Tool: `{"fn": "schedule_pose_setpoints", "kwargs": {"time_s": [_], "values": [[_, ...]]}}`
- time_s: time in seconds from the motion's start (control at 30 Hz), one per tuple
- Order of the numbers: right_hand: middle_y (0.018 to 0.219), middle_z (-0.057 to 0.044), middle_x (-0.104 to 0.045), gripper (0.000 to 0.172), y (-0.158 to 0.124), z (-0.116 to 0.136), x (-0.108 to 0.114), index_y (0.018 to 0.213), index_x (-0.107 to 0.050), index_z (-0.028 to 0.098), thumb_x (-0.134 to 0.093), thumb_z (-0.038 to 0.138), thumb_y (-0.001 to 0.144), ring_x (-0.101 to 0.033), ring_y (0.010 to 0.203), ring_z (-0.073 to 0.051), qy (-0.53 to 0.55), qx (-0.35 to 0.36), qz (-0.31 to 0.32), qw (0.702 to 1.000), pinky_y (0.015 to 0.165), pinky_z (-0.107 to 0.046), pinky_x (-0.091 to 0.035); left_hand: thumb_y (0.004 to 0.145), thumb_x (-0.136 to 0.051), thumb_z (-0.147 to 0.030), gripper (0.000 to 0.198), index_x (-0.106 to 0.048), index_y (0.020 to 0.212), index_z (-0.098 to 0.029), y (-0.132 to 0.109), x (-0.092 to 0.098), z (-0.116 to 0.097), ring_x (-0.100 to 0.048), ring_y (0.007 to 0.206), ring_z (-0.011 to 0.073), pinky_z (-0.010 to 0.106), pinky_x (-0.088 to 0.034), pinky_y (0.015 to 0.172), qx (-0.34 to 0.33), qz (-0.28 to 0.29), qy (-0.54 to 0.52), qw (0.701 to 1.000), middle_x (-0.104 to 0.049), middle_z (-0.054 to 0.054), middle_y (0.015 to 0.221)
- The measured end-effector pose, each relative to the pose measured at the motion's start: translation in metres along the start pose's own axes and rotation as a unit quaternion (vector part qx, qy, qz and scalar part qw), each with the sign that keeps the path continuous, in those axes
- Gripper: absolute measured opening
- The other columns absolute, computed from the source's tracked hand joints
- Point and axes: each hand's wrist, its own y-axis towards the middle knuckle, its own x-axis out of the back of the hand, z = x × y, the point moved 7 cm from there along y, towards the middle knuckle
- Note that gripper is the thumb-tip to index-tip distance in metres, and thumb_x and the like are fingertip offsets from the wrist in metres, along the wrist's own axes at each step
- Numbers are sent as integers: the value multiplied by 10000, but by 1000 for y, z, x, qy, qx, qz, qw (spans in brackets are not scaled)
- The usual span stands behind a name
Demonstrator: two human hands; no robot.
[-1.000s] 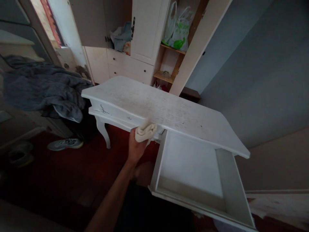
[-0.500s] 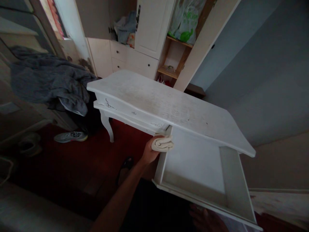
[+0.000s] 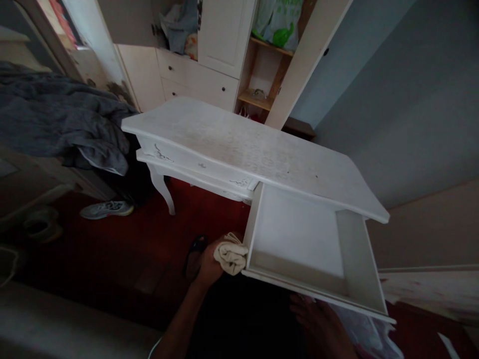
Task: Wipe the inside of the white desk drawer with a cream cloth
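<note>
In my left hand point(image 3: 210, 264) is a folded cream cloth point(image 3: 231, 255), gripped with the fingers wrapped round it. The cloth is at the front left corner of a pulled-out white drawer point(image 3: 301, 229), against its outer side. The drawer belongs to a white table point(image 3: 232, 137) whose top has grey smudges. Below the drawer's front panel, in shadow, is my right hand point(image 3: 316, 316), its fingers stretched out and holding nothing visible. Whether it touches the panel I cannot tell.
A dark grey cloth point(image 3: 71, 119) is draped at the left. A grey shoe point(image 3: 107, 209) lies on the red floor point(image 3: 130, 249). Behind the table stands a white wardrobe point(image 3: 198, 82), with a plastic bag point(image 3: 279, 22) on an open shelf. A grey wall rises at the right.
My left hand has moved with the cloth from the drawer's left side wall, near the table edge, toward me to the front corner. The view has shifted slightly; the drawer remains pulled out.
</note>
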Motion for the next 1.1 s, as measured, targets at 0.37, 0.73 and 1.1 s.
{"fn": "schedule_pose_setpoints", "kwargs": {"time_s": [0.37, 0.73, 1.1], "values": [[1006, -193, -787, 668, 11, -10, 4, 919, -761, 165, -850, 714, 547, -748, 919, -388, 12, 5, 3, 1000, 848, -514, -561, 712, -637, -250, 158, -654, 867, -226, 12, 0, -48, -654, 766, 217, 350, -557, 722, -36, -184, -2, 982, -720, 33, 841], [954, -191, -794, 682, 15, -6, 2, 856, -781, 160, -865, 729, 488, -755, 881, -381, 21, 9, 16, 1000, 803, -482, -572, 639, -610, -112, 601, -676, 1224, -233, 73, -90, -117, -614, 1117, 341, 516, -434, 999, -226, 115, 487, 836, -728, 90, 1183], [967, -164, -798, 645, 7, 2, -3, 886, -784, 161, -871, 693, 531, -750, 887, -329, 48, 9, 32, 998, 791, -417, -573, 673, -628, -131, 404, -706, 1060, -216, 115, -111, -129, -648, 1026, 351, 500, -453, 942, -191, 122, 596, 770, -739, 118, 993]]}}
